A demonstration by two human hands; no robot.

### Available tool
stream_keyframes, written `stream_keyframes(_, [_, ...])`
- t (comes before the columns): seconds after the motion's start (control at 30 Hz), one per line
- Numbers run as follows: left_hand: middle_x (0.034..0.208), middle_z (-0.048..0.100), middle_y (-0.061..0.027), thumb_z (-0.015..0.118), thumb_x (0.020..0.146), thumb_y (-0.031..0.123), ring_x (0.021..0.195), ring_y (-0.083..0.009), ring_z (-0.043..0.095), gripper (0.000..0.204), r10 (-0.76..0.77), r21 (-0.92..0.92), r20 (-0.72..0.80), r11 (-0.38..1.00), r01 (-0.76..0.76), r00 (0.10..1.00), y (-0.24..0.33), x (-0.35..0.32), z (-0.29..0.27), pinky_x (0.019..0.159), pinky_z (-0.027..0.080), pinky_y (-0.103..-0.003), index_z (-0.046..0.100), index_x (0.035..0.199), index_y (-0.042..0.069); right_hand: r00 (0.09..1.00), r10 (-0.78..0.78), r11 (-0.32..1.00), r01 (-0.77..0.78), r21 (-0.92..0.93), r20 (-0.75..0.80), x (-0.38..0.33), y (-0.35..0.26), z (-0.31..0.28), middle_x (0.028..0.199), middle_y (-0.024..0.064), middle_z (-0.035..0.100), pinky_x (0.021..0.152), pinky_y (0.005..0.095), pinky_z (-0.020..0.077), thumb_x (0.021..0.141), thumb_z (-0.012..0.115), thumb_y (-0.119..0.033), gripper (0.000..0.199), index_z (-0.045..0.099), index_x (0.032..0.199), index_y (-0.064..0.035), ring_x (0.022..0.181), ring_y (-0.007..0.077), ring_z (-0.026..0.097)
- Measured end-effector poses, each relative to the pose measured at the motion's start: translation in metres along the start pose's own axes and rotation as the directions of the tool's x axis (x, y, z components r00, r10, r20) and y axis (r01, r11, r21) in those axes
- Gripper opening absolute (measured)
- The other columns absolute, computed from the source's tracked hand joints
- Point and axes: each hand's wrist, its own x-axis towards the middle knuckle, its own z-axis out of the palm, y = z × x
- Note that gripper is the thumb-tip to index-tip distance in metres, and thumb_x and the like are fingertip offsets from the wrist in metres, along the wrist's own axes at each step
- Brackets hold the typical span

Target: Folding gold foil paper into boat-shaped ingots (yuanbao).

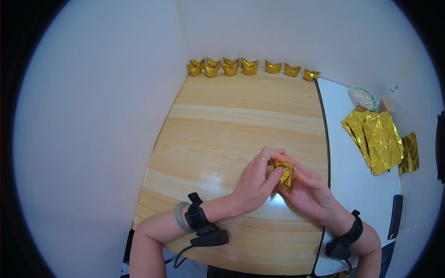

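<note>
Two hands are close together over the wooden surface [218, 125]. The left hand [254, 183] and the right hand [308, 192] both pinch one small folded gold paper piece [285, 173], held just above the wood. Far back by the wall sits a row of gold paper boats [250, 67]. Off to the right, flat gold sheets [378, 139] lie on a white side table [345, 180], near a white net pouch [362, 97].

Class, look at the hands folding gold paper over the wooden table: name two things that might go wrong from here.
1. Both hands, left hand and right hand, pinch the small gold foil piece from both sides; the thin foil may tear or crease wrongly.
2. The finished gold ingots stand in a row at the far edge of the wooden table; a knock might topple them.
</note>
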Motion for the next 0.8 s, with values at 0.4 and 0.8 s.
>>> stream_keyframes(0.4, [0.110, 0.061, -0.0143, 0.068, 0.083, 0.014, 0.113, -0.0250, 0.055, 0.032, -0.243, 0.389, -0.102, 0.883, 0.264, 0.965, -0.001, 0.009, -0.007, 0.092, 0.045, -0.031, 0.048, 0.104, 0.001, 0.773, -0.458, -0.476, 0.203, -0.856, 0.438, -0.009, -0.024, 0.009, 0.122, 0.0174, 0.047, 0.087, 0.0367, 0.0473, 0.074, 0.069, -0.012, 0.045, 0.049, 0.114, -0.0065, 0.109, 0.0320, 0.053])
stream_keyframes(0.8, [0.100, 0.057, -0.0070, 0.075, 0.071, 0.017, 0.095, -0.0253, 0.056, 0.034, 0.316, 0.538, 0.305, 0.721, -0.437, 0.898, 0.005, 0.019, -0.032, 0.076, 0.049, -0.035, 0.061, 0.101, 0.009, 0.825, -0.282, -0.619, 0.232, -0.750, 0.489, -0.008, -0.034, -0.002, 0.097, 0.0055, 0.060, 0.068, 0.0345, 0.0507, 0.068, 0.062, -0.005, 0.020, 0.058, 0.088, -0.0075, 0.085, 0.0237, 0.059])
